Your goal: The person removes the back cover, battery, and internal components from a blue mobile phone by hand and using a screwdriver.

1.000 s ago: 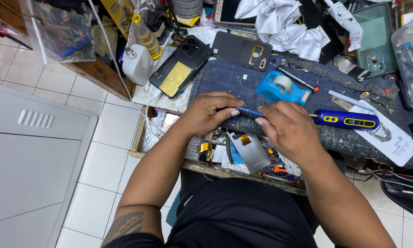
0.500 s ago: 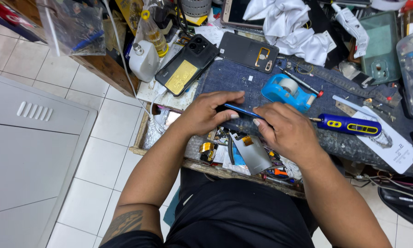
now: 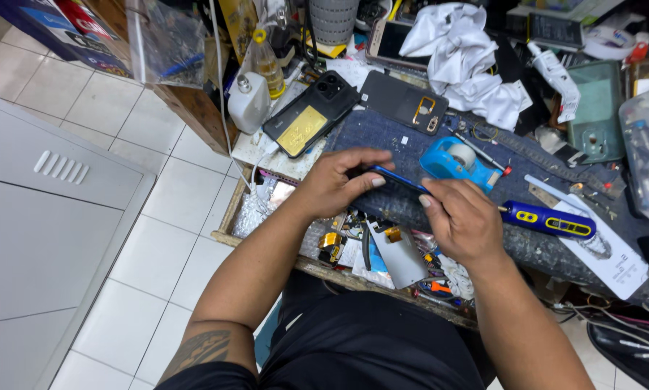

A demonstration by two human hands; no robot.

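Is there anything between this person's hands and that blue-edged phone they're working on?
Nothing visible. The left hand and right hand both grip the blue-edged phone directly, over the dark work mat.

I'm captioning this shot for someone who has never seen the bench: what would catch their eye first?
First, the two hands at the centre: the left hand and right hand grip a blue-edged phone between them over the dark work mat. Next come the bright blue tape dispenser just behind the right hand and the blue and yellow screwdriver to its right. A crumpled white cloth stands out at the top.
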